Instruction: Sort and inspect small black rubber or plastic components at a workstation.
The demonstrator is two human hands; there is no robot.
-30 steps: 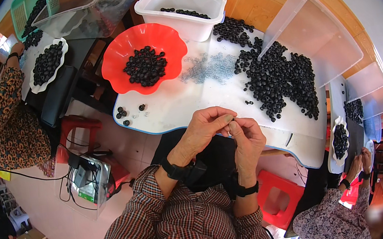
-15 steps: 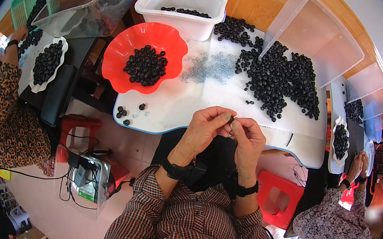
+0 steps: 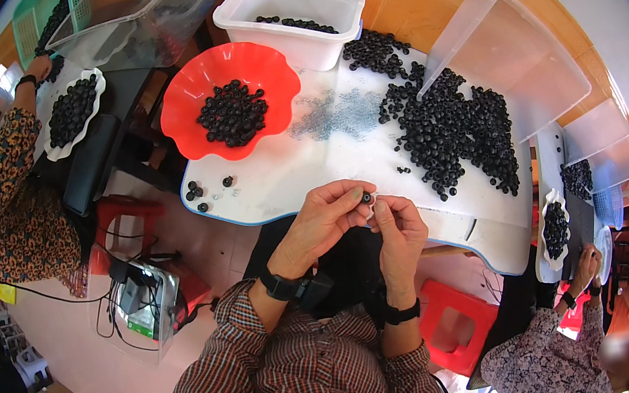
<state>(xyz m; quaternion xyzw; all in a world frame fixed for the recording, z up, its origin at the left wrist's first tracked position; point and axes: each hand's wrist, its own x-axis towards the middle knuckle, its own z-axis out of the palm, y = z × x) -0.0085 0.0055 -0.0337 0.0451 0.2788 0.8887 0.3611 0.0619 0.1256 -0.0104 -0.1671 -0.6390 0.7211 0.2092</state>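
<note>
Just beyond the near table edge, my two hands meet fingertip to fingertip. My left hand (image 3: 324,221) pinches a small round black part (image 3: 366,198) between thumb and fingers. Closed up right beside it, my right hand (image 3: 397,226) has its thumb against its bent fingers; whatever those fingers hold is too small to make out. On the table beyond lie a scatter of tiny clear pieces (image 3: 339,115) and a large heap of black parts (image 3: 450,133). A red wavy-rimmed bowl (image 3: 276,69) on the left holds more black parts.
A white tub (image 3: 233,19) with black parts stands at the back of the white table (image 3: 273,186). Right of it, a clear plastic bin (image 3: 520,55) lies tipped by the heap. Several loose parts (image 3: 195,191) sit at the left edge. People work at tables on both sides.
My fingers have turned the black part, so its round end now shows between the fingertips. Both hands stay together in nearly the same place. The whole view has shifted slightly.
</note>
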